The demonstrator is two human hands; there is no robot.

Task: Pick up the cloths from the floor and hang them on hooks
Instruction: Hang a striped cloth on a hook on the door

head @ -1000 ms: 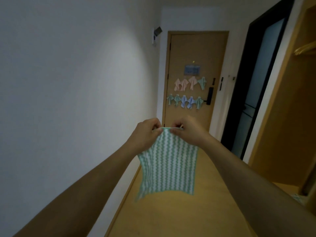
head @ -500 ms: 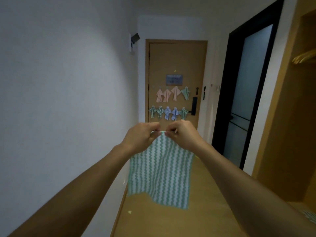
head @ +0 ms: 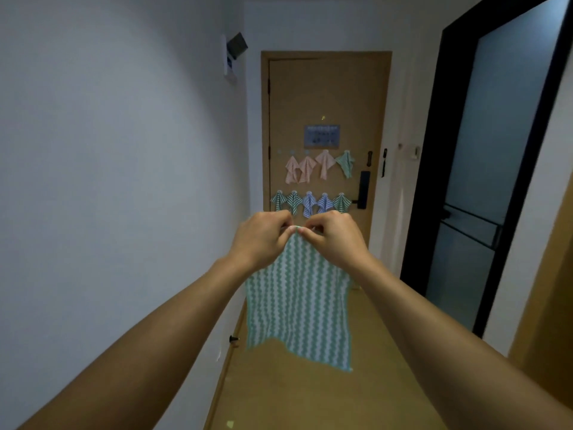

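Here a green zigzag cloth point(head: 299, 299) is pinched at its top edge by left hand point(head: 259, 238) and right hand point(head: 333, 238). It is held hanging before the door point(head: 328, 97).

No legible text is showing. A blue-grey sign point(head: 322, 136) is hanging on the wooden door point(head: 328, 97) above the hung cloths, but its lettering is appearing too blurred to read.

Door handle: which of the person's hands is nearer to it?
Right. The right hand pinches the cloth just below and left of the door handle in the picture; the left hand pinches the same top edge further left.
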